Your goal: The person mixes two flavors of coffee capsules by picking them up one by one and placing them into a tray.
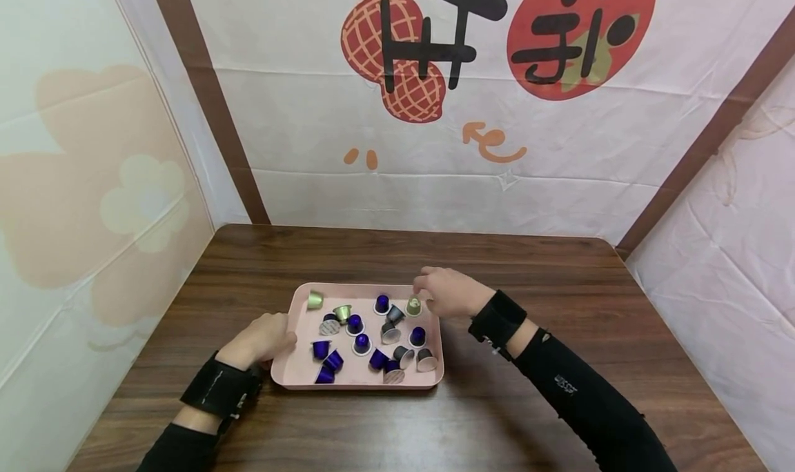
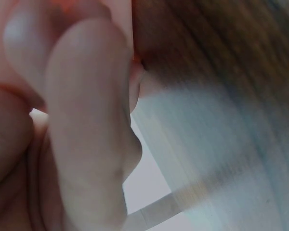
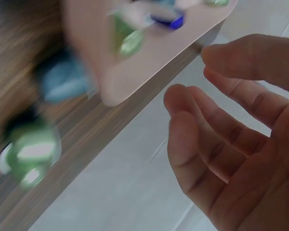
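A pink tray (image 1: 360, 387) holds several coffee capsules: dark blue ones such as the blue capsule (image 1: 362, 343), grey ones and a few green ones. At its left rim, my left hand (image 1: 261, 339) grips the edge with curled fingers. My right hand (image 1: 452, 292) hovers over the far right corner, beside an upright green capsule (image 1: 413, 306). In the right wrist view, its thumb and fingers are bent loosely with a gap between them and hold nothing. A blurred blue-grey capsule (image 3: 65, 79) and a green capsule (image 3: 31, 151) show outside the tray there; the right hand hides them in the head view.
The tray rests on a brown wooden table (image 1: 528, 417). Printed cloth (image 1: 298, 127) hangs behind the table's far edge and along both sides.
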A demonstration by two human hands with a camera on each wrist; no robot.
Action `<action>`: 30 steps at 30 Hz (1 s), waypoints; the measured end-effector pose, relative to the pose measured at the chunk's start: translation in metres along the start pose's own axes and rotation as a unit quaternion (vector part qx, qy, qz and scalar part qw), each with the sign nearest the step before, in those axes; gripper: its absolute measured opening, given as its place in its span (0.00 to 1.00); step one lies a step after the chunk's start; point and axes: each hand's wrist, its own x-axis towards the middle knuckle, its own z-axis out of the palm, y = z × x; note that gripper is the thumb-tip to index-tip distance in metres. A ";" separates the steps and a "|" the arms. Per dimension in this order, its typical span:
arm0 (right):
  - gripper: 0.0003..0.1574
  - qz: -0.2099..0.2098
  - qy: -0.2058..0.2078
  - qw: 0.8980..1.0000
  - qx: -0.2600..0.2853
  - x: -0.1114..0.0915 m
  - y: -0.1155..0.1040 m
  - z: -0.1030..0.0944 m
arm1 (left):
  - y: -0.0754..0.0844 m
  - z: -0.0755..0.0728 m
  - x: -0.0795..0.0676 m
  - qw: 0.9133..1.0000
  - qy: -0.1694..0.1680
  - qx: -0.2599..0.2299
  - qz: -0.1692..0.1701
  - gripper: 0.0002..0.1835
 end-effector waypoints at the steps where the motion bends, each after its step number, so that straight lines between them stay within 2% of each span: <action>1: 0.15 0.005 0.002 1.000 0.002 -0.003 0.007 0.000 | 0.000 0.000 0.000 1.000 0.000 0.001 -0.001 0.07; 9: 0.22 0.090 -0.006 0.996 0.012 -0.022 0.055 0.000 | 0.000 0.000 0.000 1.000 0.005 0.002 0.001 0.06; 16: 0.25 0.110 -0.018 0.994 -0.005 -0.025 0.085 0.015 | 0.001 0.000 -0.001 1.000 0.005 -0.002 0.002 0.06; 22: 0.28 0.125 -0.025 0.992 0.015 -0.023 0.099 0.027 | 0.003 -0.001 -0.001 1.000 0.007 -0.003 0.002 0.06; 30: 0.21 0.141 -0.041 0.988 0.037 -0.023 0.103 0.033 | 0.002 0.000 -0.002 1.000 0.008 0.000 -0.005 0.06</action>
